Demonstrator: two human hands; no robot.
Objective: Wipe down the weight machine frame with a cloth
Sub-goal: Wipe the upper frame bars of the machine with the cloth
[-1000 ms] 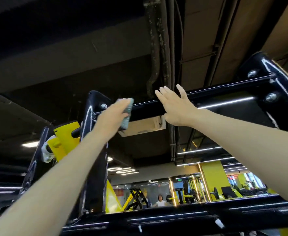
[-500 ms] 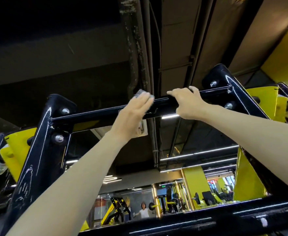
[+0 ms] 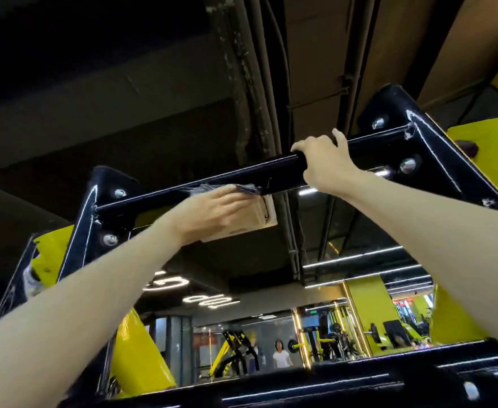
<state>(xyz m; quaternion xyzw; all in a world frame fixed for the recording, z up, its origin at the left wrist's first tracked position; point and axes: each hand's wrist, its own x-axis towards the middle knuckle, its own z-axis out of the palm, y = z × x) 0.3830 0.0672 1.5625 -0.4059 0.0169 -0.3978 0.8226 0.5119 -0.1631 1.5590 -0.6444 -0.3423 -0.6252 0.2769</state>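
Observation:
A black top crossbar (image 3: 165,195) of the weight machine frame runs overhead between two bolted black corner plates. My left hand (image 3: 212,213) presses a greyish cloth (image 3: 241,189) flat against the bar's near face, fingers straight and blurred with motion. Only a strip of the cloth shows above and past my fingertips. Farther right my right hand (image 3: 324,163) grips the same bar, fingers curled over its top.
Black uprights slope down from the left corner plate (image 3: 106,184) and the right corner plate (image 3: 394,125), with yellow panels (image 3: 483,148) behind them. A lower black beam (image 3: 359,381) crosses the bottom. Ceiling pipes (image 3: 271,83) hang above. A person (image 3: 281,353) stands far off among gym machines.
My left hand has slid the cloth leftward along the crossbar and lies flatter on it. My right hand went from an open palm to a grip over the bar and stays there.

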